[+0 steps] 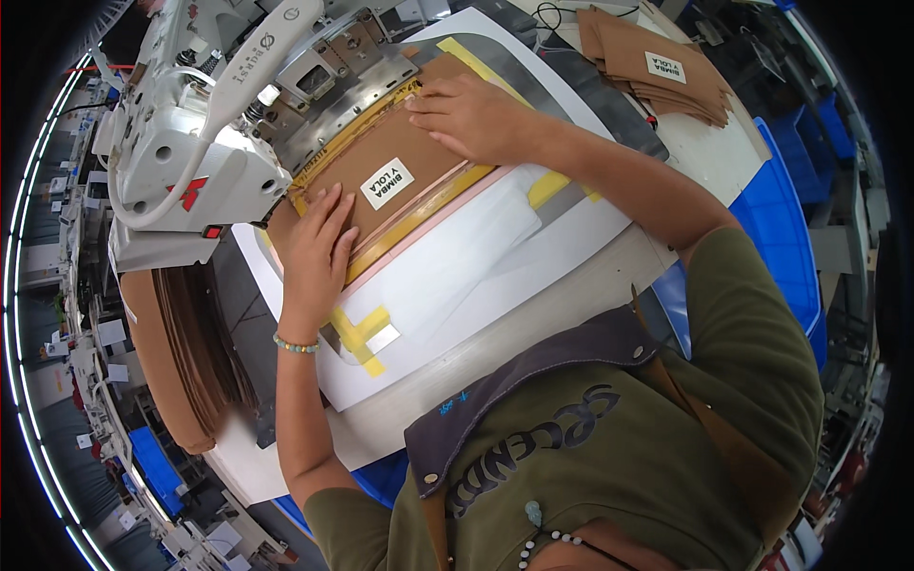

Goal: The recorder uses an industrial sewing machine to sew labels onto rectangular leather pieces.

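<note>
- The left hand (314, 249) lies flat, fingers extended and together, palm down on the near-left corner of the brown fabric piece (381, 157). It grips nothing; it presses only.
- The right hand (471, 116) lies flat with fingers spread slightly, pressing the far-right edge of the same piece. It also closes on nothing.
- The brown fabric piece sits between the two hands, inside a yellow-edged template frame (428, 211). From the left hand it extends toward 1 o'clock; from the right hand, toward 8 o'clock.
- A white label (387, 183) lies on the piece, about midway between the hands. Whether it is already stitched cannot be determined.
- Progress, as a judgement: the piece appears loaded and aligned in the frame, held flat at the sewing machine (205, 133), at 11 o'clock from the left hand. The far end lies at the machine's metal clamp plate (333, 90).
- A stack of labelled brown pieces (657, 71) rests at 2 o'clock from the right hand, well apart.
- A second brown stack (181, 352) hangs at 8 o'clock from the left hand, below the white table (495, 285).
</note>
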The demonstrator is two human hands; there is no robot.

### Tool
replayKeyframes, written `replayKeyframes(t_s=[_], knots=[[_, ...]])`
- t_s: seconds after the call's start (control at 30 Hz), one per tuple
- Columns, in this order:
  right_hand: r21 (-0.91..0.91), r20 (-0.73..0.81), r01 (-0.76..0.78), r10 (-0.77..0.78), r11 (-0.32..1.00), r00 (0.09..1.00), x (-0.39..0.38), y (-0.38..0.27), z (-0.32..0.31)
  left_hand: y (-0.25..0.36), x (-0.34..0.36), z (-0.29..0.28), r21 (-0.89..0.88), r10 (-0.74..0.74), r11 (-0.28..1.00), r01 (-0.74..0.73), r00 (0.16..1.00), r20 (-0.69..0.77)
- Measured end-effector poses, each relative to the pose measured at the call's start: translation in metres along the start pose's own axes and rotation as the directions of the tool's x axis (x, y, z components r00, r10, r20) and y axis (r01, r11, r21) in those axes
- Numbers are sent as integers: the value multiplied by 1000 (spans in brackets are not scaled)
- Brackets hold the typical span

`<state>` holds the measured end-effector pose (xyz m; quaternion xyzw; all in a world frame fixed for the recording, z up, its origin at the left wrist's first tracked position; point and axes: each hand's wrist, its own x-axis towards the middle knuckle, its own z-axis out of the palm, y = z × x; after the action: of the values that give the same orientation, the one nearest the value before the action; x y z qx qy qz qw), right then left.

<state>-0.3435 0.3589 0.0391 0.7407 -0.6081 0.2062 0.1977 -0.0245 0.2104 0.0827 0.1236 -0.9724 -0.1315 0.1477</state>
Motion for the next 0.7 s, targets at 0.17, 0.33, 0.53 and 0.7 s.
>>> replayKeyframes(t_s=[0.17,0.33,0.53,0.7], knots=[[38,125,-26,21,999,992,7,-4,-12,-2,2,2,57,9,998,-13,998,68],[9,65,11,-12,1000,998,11,-2,-9,-5,3,-1,164,51,984,-64,995,87],[31,34,9,-10,999,999,11,-6,-4,-4,-1,-1,131,40,990,-46,998,48],[64,83,-7,1,998,997,16,-11,-9,-4,-1,-1,149,48,988,-49,999,11]])
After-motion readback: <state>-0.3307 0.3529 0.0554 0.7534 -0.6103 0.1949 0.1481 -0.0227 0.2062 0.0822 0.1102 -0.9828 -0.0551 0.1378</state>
